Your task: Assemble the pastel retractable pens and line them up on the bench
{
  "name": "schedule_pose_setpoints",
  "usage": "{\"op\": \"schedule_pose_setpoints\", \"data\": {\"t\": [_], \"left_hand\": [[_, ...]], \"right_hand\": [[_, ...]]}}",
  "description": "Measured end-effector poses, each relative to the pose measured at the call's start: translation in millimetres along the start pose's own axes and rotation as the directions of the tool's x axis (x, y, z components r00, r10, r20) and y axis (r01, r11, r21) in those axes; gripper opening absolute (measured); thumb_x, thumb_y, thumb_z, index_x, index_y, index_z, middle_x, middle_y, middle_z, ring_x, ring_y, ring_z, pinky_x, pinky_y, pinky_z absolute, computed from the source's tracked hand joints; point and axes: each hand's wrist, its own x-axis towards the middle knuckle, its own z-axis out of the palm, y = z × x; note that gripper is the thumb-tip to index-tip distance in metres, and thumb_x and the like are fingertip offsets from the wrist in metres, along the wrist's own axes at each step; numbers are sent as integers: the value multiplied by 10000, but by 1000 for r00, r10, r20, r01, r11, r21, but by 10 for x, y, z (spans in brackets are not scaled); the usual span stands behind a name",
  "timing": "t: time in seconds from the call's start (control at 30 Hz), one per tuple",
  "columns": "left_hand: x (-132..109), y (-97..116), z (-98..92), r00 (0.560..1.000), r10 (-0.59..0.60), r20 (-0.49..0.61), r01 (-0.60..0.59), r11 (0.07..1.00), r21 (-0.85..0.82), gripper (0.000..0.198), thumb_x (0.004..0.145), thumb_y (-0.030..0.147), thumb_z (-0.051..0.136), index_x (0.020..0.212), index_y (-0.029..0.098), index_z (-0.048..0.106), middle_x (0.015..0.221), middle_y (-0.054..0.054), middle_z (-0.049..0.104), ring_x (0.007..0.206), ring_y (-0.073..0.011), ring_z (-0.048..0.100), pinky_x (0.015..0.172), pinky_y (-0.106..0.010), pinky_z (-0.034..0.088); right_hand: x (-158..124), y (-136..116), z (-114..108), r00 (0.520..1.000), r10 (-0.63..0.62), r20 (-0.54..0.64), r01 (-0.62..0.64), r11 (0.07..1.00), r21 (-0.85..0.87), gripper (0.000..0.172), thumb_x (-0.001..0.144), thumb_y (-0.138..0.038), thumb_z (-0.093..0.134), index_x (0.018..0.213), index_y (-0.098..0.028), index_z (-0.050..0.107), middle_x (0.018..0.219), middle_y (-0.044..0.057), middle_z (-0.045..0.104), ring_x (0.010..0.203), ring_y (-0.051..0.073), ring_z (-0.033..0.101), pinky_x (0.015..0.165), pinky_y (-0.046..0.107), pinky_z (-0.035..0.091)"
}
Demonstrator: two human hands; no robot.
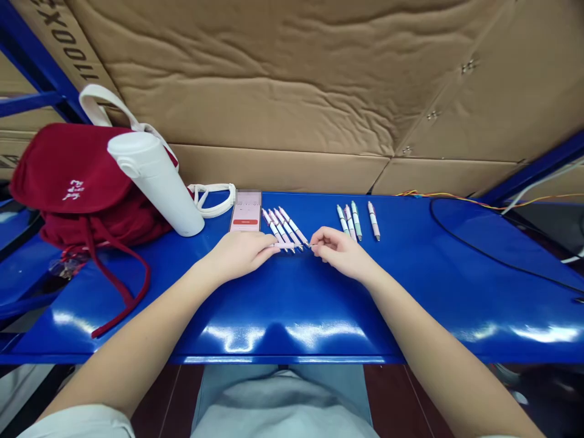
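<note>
My left hand (pixel 241 252) is closed, pinching a pale pink pen barrel (pixel 285 245) that points to the right. Facing it, my right hand (pixel 340 250) has its thumb and fingers pressed together on a small thin piece near the barrel's end, too small to make out. Just beyond the fingers, several white and pink pens (pixel 283 225) lie slanted side by side. To the right of my right hand rest three pens (pixel 350 220) in a close group, with pink and green parts. A single pink and white pen (pixel 373 220) lies a little apart from them.
A phone (pixel 246 211) with a lit screen lies behind my left hand. At left, a white bottle (pixel 157 182) leans against a red bag (pixel 91 176) with a white strap. A black cable (pixel 483 246) crosses the blue table (pixel 292 304) at right; cardboard (pixel 274 109) stands behind.
</note>
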Motion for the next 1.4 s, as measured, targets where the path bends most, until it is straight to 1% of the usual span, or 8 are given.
{"op": "schedule_pose_setpoints", "data": {"t": [0.17, 0.33, 0.47, 0.67, 0.83, 1.03, 1.17, 1.4], "left_hand": [[3, 20, -11, 1000, -6, -30, 4, 997, -81, 385, 950, 409, 266, 1079, 241, 587, 1041, -20, 665, 902, -190, 617, 728, -256, 442], [14, 72, 33, 1000, -21, -19, 16, 967, -253, 352, 879, 473, 430, 1099, 234, 563, 866, -5, 668, 697, -163, 601, 574, -232, 395], [25, 92, 90, 998, 43, -56, -59, 939, -339, 237, 877, 352, 456, 975, 205, 614, 831, -9, 659, 691, -143, 578, 578, -220, 366], [25, 100, 137, 991, 122, -57, -135, 901, -411, 198, 880, 260, 441, 879, 186, 625, 785, -3, 643, 676, -126, 551, 600, -212, 356], [39, 110, 153, 993, 78, -93, -110, 902, -418, 172, 868, 228, 455, 874, 177, 620, 733, 14, 626, 622, -111, 524, 567, -208, 324], [55, 136, 189, 994, 57, -94, -93, 894, -439, 168, 866, 237, 463, 863, 181, 621, 726, 14, 625, 624, -115, 527, 575, -214, 329], [55, 130, 190, 995, 38, -88, -72, 900, -431, 170, 865, 251, 462, 824, 176, 609, 721, 14, 622, 636, -118, 536, 574, -216, 334], [40, 103, 145, 990, -13, -138, -42, 919, -392, 202, 882, 293, 433, 865, 179, 599, 740, 4, 620, 637, -127, 537, 574, -223, 354]], "right_hand": [[22, 19, -32, 997, 58, -51, -55, 996, 66, 75, 758, -247, 504, 783, -182, 533, 617, -35, 531, 490, 75, 457, 456, 203, 356], [-12, 18, 234, 990, 15, 143, -35, 990, 136, 159, 775, -300, 556, 874, -178, 529, 632, -37, 521, 515, 88, 514, 443, 204, 422], [-51, -2, 396, 976, -70, 205, 16, 967, 253, 189, 789, -271, 569, 935, -187, 482, 695, -28, 551, 596, 106, 589, 533, 240, 493], [-68, -30, 377, 980, -115, 160, 68, 958, 278, 170, 780, -206, 564, 907, -206, 451, 706, -28, 596, 587, 95, 570, 546, 229, 472], [-28, 1, 367, 987, -103, 120, 69, 964, 257, 164, 743, -115, 477, 881, -203, 477, 561, -68, 525, 483, 74, 471, 461, 189, 387], [-11, 11, 416, 989, -79, 127, 25, 926, 377, 220, 697, -164, 598, 869, -200, 467, 662, -55, 536, 521, 86, 540, 512, 232, 462], [-17, -3, 437, 994, -79, 75, 46, 929, 368, 180, 737, -279, 614, 809, -191, 474, 669, -28, 555, 537, 109, 560, 517, 258, 471], [-15, -20, 351, 990, -97, -101, 120, 959, 258, 107, 691, -216, 595, 727, -197, 496, 619, -56, 477, 515, 74, 452, 487, 210, 389]]}}
